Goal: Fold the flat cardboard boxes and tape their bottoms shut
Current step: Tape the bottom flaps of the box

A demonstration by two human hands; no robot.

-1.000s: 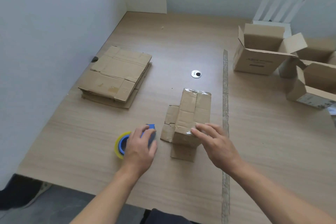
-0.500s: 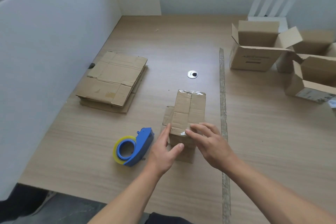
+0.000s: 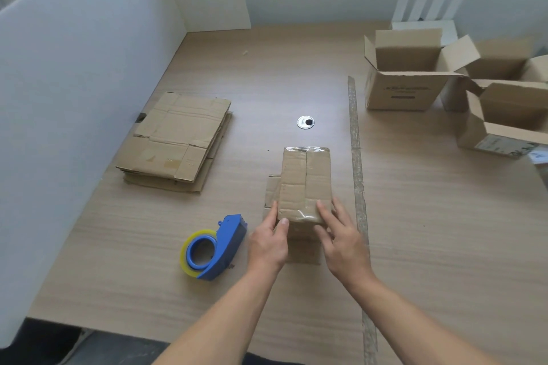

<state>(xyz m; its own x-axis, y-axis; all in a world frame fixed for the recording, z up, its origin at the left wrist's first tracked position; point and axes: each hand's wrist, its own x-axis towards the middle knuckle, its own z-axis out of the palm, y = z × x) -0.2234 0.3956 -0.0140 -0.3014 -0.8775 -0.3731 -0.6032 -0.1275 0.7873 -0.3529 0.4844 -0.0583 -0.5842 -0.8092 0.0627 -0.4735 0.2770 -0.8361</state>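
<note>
Box: a small brown cardboard box (image 3: 305,184) stands bottom-up on the light wooden tabletop (image 3: 444,231), a little right of the middle and towards the near edge. Its closed flaps face up, and clear tape shines at the far and near ends of the seam. Loose flaps lie spread on the tabletop at its left and near sides.
Left hand: the left hand (image 3: 268,241) is at the box's near left corner. Its grip pinches that corner, with the fingers laid along the left side and the thumb on the near face.
Right hand: the right hand (image 3: 341,238) is at the near right corner. Its grip is spread, the straight fingers pressing flat on the taped top edge.
Tape: a blue plastic tape dispenser with a yellowish roll (image 3: 219,247) lies on its side just left of the left hand, apart from it.
Flat stock: a stack of flat brown cardboard boxes (image 3: 175,139) lies further left and back, near the white partition wall (image 3: 74,83).
Folded boxes: two open brown cardboard boxes stand at the far right, one upright with its flaps raised (image 3: 406,89), the other nearer and tilted towards the camera (image 3: 504,124).
Tabletop marks: a round metal grommet (image 3: 306,122) sits behind the box, and a long strip of worn tape (image 3: 355,163) runs front to back just right of it.
</note>
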